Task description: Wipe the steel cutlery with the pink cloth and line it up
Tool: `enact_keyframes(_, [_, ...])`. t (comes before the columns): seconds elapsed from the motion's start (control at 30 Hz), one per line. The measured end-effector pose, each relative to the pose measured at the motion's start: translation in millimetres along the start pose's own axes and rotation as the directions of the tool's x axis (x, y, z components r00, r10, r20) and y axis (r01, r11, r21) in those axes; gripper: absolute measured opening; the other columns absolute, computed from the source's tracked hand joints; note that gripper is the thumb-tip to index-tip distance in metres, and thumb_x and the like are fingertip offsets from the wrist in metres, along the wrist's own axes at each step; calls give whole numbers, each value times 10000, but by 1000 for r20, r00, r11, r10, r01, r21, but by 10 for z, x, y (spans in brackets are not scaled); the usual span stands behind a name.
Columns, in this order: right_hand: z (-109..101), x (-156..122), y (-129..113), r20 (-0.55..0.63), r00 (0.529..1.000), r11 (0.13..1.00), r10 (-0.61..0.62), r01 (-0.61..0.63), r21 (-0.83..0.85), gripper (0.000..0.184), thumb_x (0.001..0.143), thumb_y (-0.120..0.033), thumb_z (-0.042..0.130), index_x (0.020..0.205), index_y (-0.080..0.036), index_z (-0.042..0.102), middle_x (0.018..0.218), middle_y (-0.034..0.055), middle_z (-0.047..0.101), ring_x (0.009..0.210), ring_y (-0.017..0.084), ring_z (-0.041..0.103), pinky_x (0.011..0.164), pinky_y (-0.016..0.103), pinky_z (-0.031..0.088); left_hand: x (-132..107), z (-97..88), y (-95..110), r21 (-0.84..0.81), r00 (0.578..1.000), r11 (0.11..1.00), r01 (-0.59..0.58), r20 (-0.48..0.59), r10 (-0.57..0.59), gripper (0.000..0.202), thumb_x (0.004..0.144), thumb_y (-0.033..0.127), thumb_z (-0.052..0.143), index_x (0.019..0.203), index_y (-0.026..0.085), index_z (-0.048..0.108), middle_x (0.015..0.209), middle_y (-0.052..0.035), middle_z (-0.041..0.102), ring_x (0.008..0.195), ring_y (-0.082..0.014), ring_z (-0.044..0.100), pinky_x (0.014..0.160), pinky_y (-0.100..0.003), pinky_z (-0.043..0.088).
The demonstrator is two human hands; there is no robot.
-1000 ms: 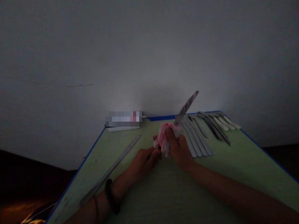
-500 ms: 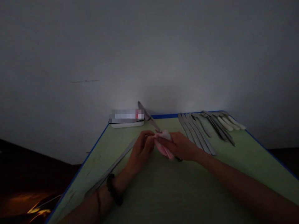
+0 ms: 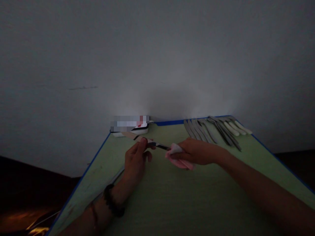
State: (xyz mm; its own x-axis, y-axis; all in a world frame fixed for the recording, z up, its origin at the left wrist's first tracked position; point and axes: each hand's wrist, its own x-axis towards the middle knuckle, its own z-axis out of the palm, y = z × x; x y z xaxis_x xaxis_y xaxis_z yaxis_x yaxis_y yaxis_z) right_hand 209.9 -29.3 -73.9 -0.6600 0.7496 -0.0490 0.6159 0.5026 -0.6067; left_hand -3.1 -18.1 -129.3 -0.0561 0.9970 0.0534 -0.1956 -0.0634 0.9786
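A table knife point(image 3: 145, 141) is held level over the green table point(image 3: 177, 203), its blade pointing left. My left hand point(image 3: 135, 159) pinches the blade near its middle. My right hand point(image 3: 197, 151) grips a pink and white cloth point(image 3: 178, 158) wrapped round the knife's handle end. A second long knife point(image 3: 110, 183) lies on the table under my left forearm, mostly hidden.
Several knives point(image 3: 200, 131) lie in a row at the back right, with more cutlery with pale handles point(image 3: 233, 127) beside them. A white tray point(image 3: 133, 128) sits at the back edge by the grey wall. The table has a blue rim point(image 3: 81, 182).
The knife swung from pointing up and right to lying level with its blade to the left. My left hand moved left onto the blade; my right hand with the cloth stayed at the handle end.
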Motion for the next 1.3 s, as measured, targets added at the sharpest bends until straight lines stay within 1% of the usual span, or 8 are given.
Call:
enact_keyframes(0.17, [-14, -244, 168, 7, 999, 997, 49, -49, 63, 398, 917, -468, 482, 765, -160, 681, 593, 3, 615, 490, 100, 477, 491, 232, 296, -2, 15, 34, -44, 999, 999, 21, -28, -22, 291, 775, 444, 650, 801, 154, 667, 824, -78, 686, 764, -190, 641, 417, -193, 362])
enact_keyframes(0.33, [-77, -490, 345, -156, 982, 992, 107, -96, 77, 366, 895, -466, 514, 753, -174, 680, 595, 10, 630, 513, 122, 500, 516, 245, 326, 140, -70, -1, -158, 991, 986, 50, -113, -68, 301, 663, 432, 755, 743, 160, 653, 745, -7, 674, 649, -118, 610, 455, -173, 408])
enact_keyframes(0.47, [-70, -615, 518, -444, 866, 965, 231, -147, 217, 427, 886, -498, 499, 626, -184, 624, 519, -1, 578, 466, 122, 466, 484, 250, 330, 130, -50, -48, -35, 995, 995, 98, 23, -97, 313, 681, 440, 747, 711, 141, 663, 657, 3, 642, 563, -102, 572, 510, -192, 466])
enact_keyframes(0.57, [0, -716, 638, -517, 764, 872, 387, -121, 474, 462, 884, -556, 467, 675, -177, 627, 572, 16, 637, 482, 134, 548, 480, 244, 400, 60, 101, -86, 224, 982, 973, 58, 161, -96, 366, 751, 495, 667, 704, 131, 663, 588, -5, 628, 517, -129, 578, 516, -225, 475])
enact_keyframes(0.7, [89, -867, 709, -542, 669, 744, 509, -25, 668, 447, 839, -599, 522, 792, -172, 645, 628, 40, 693, 479, 153, 610, 478, 255, 471, 122, 428, -173, 633, 960, 754, -175, 281, -13, 536, 874, 598, 375, 768, 147, 644, 604, -21, 656, 533, -157, 615, 528, -240, 468])
enact_keyframes(0.83, [128, -961, 679, -578, 624, 706, 526, 59, 706, 432, 823, -598, 550, 766, -181, 647, 612, 57, 691, 454, 157, 613, 454, 259, 479, 382, 716, -276, 744, 926, 590, -313, 376, 18, 520, 886, 569, 377, 644, 164, 597, 546, -10, 605, 519, -148, 562, 541, -239, 408])
enact_keyframes(1.1, [237, -950, 788, -562, 659, 681, 499, 104, 725, 414, 842, -577, 542, 728, -190, 637, 612, 42, 686, 480, 162, 635, 470, 264, 499, 727, 941, -415, 867, 885, 179, -465, 459, 73, 351, 941, 354, 349, 821, 168, 620, 835, -95, 684, 801, -205, 621, 755, -304, 425])
enact_keyframes(1.3, [261, -939, 811, -526, 687, 680, 501, 64, 731, 450, 844, -575, 528, 681, -170, 637, 584, 44, 685, 485, 164, 642, 470, 256, 488, 705, 981, -428, 867, 862, 45, -497, 487, 140, 382, 939, 316, 324, 943, 87, 629, 1011, -204, 646, 1017, -308, 589, 902, -441, 424])
